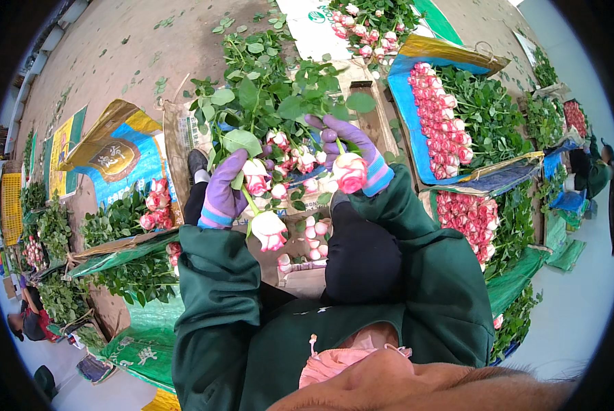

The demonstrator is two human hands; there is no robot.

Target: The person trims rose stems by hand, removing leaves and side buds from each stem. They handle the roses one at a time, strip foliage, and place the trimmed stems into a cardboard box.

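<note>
My left hand (228,180), in a purple glove with a pink and blue striped cuff, grips rose stems. A white rose with pink petal edges (267,231) hangs below it on a green stem, and a second pink-edged rose (256,177) shows beside the fingers. My right hand (352,144), gloved alike, holds the stem of a pink and white rose (349,172), its bloom towards me. Behind both hands lies a heap of leafy rose stems (266,97). Loose blooms (305,159) show between the hands, and fallen rose heads (314,236) lie beneath, between my legs.
Right, a blue-lined sack wrap (402,103) holds rows of pink-white roses (438,120), with more roses (466,221) nearer me. Left, another sack (127,154) borders roses (158,203). More roses (368,36) lie ahead. Other people (32,318) are at the far sides.
</note>
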